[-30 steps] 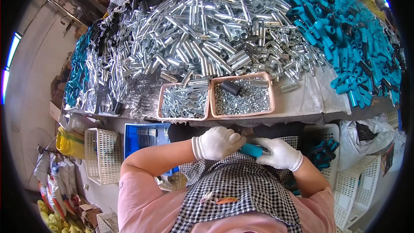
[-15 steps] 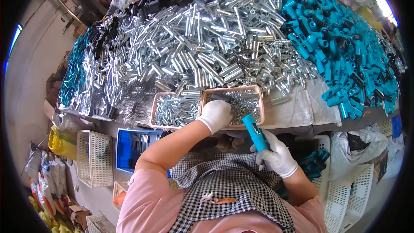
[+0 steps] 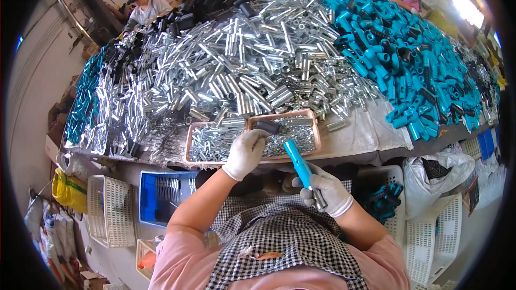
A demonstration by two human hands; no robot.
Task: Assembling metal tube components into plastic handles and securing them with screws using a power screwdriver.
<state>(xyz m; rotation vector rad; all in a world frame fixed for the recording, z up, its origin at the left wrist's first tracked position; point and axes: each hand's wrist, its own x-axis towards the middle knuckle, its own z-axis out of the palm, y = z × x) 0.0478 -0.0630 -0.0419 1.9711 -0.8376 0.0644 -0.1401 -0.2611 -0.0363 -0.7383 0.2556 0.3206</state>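
Observation:
My right hand (image 3: 332,193), in a white glove, grips a teal tubular handle (image 3: 299,165) in front of my apron. The handle tilts with its upper end to the left, and a shiny metal piece (image 3: 318,200) shows at its lower end. My left hand (image 3: 245,153), also gloved, is over the near edge of two small trays, its fingertips drawn together; whatever they hold, if anything, is hidden. Screws or pins (image 3: 210,142) fill the left tray (image 3: 188,147). Small metal parts (image 3: 294,135) lie in the right tray (image 3: 317,131), along with a black cylinder (image 3: 267,127).
Metal tubes (image 3: 236,48) cover the table's middle, teal handles (image 3: 398,59) its right, black parts (image 3: 207,8) the far left. Below the edge stand a blue crate (image 3: 143,198), a white basket (image 3: 110,209) and a bin rim (image 3: 399,204). Several people (image 3: 144,8) work across the table.
My left hand has drawn back from the right tray toward me and to the left. The teal handle in my right hand has shifted left, and its metal lower end now shows.

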